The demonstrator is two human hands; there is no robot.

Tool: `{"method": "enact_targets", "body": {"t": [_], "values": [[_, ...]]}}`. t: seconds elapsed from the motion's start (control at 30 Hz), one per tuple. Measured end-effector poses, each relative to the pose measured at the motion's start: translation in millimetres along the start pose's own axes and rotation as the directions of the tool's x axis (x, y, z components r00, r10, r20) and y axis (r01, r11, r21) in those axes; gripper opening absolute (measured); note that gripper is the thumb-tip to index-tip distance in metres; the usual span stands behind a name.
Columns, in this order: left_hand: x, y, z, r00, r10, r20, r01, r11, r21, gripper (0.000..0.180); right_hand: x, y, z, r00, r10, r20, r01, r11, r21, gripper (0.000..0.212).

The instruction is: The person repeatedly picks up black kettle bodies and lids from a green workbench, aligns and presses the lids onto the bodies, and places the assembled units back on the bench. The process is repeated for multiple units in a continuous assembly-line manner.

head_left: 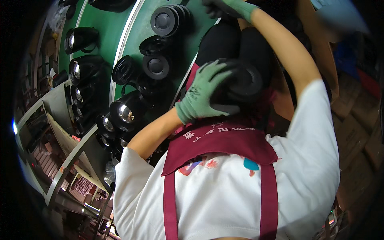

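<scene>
My left hand point(205, 95), in a green glove with dark fingertips, is spread around the side of a black round vessel point(247, 82) on my lap. Its round end faces up, and part of its body is lost in shadow. My right hand point(230, 9), gloved the same way, reaches to the top edge of the view beside the green conveyor belt point(105, 22). The fingers there are dark and partly cut off, so what they touch does not show. Near my left hand on the belt lie black round lids point(156, 66), some stacked point(166, 21).
Black jugs with shiny insides point(126, 113) lie along the belt, several in a row point(84, 70) beyond the white divider point(124, 38). A metal frame point(66, 172) stands at the left. Cardboard point(326, 56) is at my right, with flattened boxes point(354, 132) below it.
</scene>
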State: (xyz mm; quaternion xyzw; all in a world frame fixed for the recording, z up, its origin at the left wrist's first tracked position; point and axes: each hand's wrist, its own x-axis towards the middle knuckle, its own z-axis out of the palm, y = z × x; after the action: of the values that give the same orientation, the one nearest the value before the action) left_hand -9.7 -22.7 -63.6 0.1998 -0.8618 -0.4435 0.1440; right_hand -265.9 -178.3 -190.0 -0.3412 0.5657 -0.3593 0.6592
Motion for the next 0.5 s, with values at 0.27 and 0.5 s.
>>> {"method": "enact_targets", "body": {"t": [0.27,0.5], "values": [[6,-18,49,0.967,0.119,-0.224,-0.117,0.993,0.022,0.082,-33,1,22,0.932,-0.27,-0.244,0.054,0.767,-0.64,0.036],[3,-33,60,0.927,0.115,-0.358,-0.114,0.993,0.024,0.068,-265,62,62,0.671,-0.732,-0.121,0.541,0.594,-0.596,0.031]]}}
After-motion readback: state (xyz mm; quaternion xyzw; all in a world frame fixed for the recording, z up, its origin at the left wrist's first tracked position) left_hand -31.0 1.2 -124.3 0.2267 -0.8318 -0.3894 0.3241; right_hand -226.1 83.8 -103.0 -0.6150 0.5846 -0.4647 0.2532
